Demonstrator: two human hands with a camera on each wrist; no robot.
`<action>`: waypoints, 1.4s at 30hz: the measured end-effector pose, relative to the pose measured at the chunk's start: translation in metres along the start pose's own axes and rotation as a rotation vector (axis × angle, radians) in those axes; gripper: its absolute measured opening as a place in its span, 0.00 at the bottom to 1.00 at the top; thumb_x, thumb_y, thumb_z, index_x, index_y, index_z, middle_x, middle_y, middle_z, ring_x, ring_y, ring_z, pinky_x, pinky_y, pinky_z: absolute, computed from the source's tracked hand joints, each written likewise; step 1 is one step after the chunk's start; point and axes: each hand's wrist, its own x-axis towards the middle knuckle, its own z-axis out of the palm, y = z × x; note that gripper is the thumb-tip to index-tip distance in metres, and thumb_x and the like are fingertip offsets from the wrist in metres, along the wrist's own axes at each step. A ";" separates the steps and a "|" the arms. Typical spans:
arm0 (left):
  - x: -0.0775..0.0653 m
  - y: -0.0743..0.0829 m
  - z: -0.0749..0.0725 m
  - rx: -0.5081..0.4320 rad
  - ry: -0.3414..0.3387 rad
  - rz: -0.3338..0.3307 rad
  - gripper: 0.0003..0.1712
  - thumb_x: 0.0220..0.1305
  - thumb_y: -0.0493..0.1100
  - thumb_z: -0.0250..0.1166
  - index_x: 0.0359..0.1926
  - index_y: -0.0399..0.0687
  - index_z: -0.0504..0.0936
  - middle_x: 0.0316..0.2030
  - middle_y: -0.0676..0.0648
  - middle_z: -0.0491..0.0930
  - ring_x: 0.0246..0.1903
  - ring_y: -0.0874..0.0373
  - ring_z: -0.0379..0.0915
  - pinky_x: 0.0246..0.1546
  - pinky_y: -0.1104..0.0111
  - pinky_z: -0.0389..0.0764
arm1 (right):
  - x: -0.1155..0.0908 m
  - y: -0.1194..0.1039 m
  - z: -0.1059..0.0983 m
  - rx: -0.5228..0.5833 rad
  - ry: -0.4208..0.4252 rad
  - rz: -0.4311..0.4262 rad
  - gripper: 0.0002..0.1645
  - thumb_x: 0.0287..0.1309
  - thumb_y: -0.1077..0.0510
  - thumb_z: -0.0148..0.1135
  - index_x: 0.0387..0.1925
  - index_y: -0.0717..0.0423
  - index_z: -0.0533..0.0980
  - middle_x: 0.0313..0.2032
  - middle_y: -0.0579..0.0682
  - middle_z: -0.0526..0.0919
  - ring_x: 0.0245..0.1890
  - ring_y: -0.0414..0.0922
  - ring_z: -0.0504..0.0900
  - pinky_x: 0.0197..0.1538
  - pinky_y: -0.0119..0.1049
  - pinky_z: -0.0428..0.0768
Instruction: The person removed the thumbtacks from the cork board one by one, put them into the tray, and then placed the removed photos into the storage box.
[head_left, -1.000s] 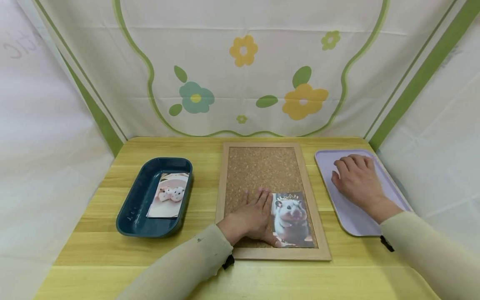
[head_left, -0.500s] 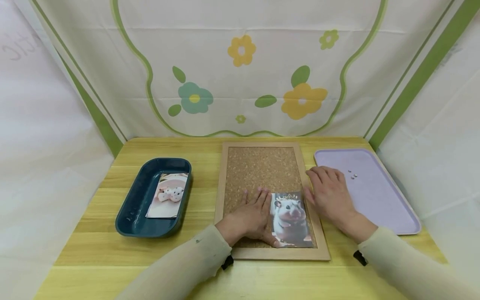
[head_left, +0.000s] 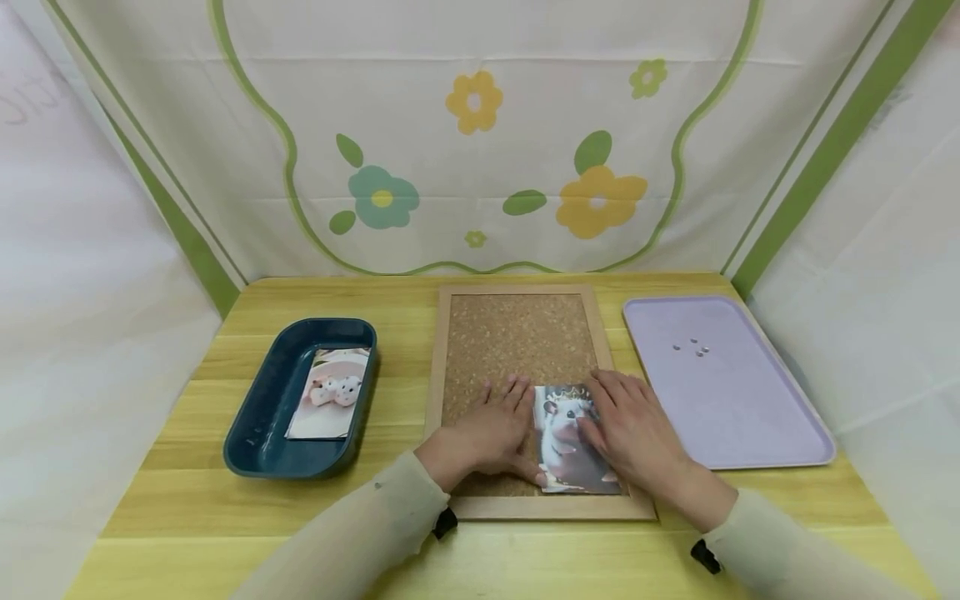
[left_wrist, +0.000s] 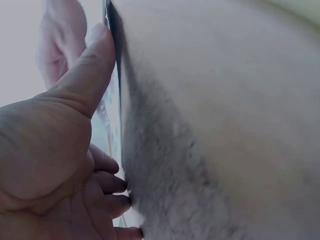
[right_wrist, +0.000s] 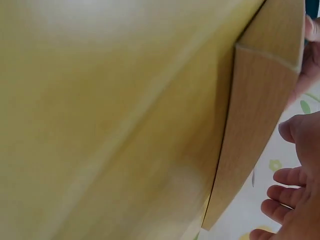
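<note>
A printed photo of a white hamster in a crown lies at the lower right of a wood-framed corkboard. My left hand rests along the photo's left edge, its fingers extended on the cork and the thumb at the lower left corner. Over the photo's upper right side is my right hand, fingers extended and covering part of the picture. In the right wrist view, the right hand's fingers are spread apart from the thumb beside the wooden frame. Nothing shows between them.
To the left stands a dark teal tray with another hamster photo in it. A lilac tray on the right bears several tiny shiny pieces. A flower-printed cloth hangs behind the table.
My right hand has left the lilac tray and moved left onto the photo's right side, uncovering the tiny pieces. My left hand has stayed in place on the board.
</note>
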 end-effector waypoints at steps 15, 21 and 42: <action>0.014 -0.023 -0.024 -0.197 0.208 0.006 0.32 0.79 0.46 0.63 0.76 0.41 0.69 0.73 0.39 0.73 0.73 0.44 0.69 0.74 0.54 0.70 | -0.017 -0.006 -0.007 0.058 -0.053 0.008 0.41 0.62 0.41 0.74 0.64 0.67 0.77 0.61 0.65 0.81 0.62 0.64 0.79 0.63 0.64 0.77; 0.026 -0.027 -0.030 -0.486 0.292 -0.083 0.22 0.81 0.41 0.58 0.70 0.43 0.79 0.65 0.43 0.82 0.61 0.49 0.80 0.63 0.54 0.81 | -0.022 -0.006 -0.008 0.057 -0.077 0.013 0.46 0.58 0.38 0.76 0.64 0.69 0.76 0.61 0.66 0.80 0.62 0.64 0.79 0.64 0.63 0.77; 0.043 -0.046 -0.036 -1.642 0.097 -0.273 0.24 0.84 0.48 0.55 0.69 0.35 0.71 0.64 0.33 0.74 0.61 0.39 0.80 0.60 0.54 0.84 | -0.026 -0.011 -0.010 0.094 -0.193 0.095 0.44 0.65 0.36 0.71 0.66 0.67 0.76 0.64 0.62 0.80 0.65 0.61 0.78 0.61 0.62 0.81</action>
